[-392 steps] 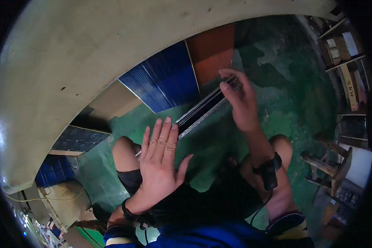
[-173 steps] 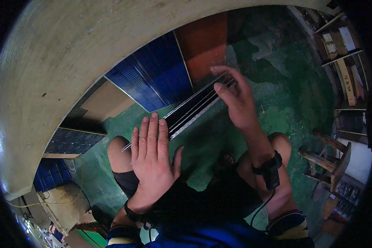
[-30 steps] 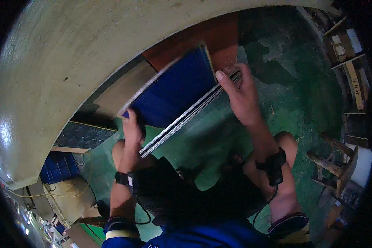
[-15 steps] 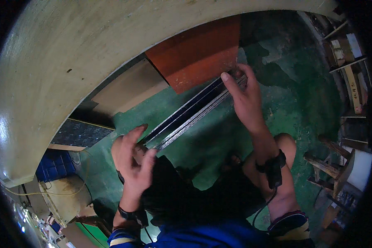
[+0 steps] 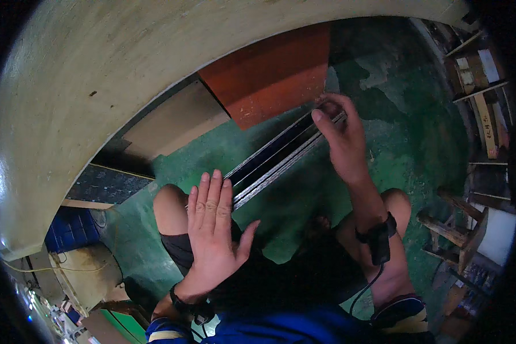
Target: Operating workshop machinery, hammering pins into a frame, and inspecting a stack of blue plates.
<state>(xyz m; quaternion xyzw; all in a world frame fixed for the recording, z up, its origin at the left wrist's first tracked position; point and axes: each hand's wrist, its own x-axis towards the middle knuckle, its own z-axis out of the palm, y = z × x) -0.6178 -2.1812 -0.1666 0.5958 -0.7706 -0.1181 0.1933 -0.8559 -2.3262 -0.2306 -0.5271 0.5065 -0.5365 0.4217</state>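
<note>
Long dark metal strips with silvery edges [image 5: 276,169], perhaps a channel or several strips side by side, slant across in front of me above the floor. At their far right end my right hand [image 5: 345,137] is closed round them, thumb on the near side and fingers curled over the end. My left hand [image 5: 215,232] lies flat at the near left end, back up, fingers stretched and thumb spread. Its fingertips cover that end, so the contact there is hidden. Both wrists wear black straps; a cabled black box shows on the right one.
A large pale curved surface [image 5: 126,63] overhangs the far left. Below it stand an orange-red board [image 5: 275,74], a brown board [image 5: 178,120] and a dark speckled panel [image 5: 112,182]. A wooden stool [image 5: 456,232] and shelving [image 5: 481,92] are at right, a blue crate [image 5: 71,229] at left.
My left hand has turned from a raised, sideways pose to lying flat over the near end of the strips. My right hand keeps its grip, with barely any shift.
</note>
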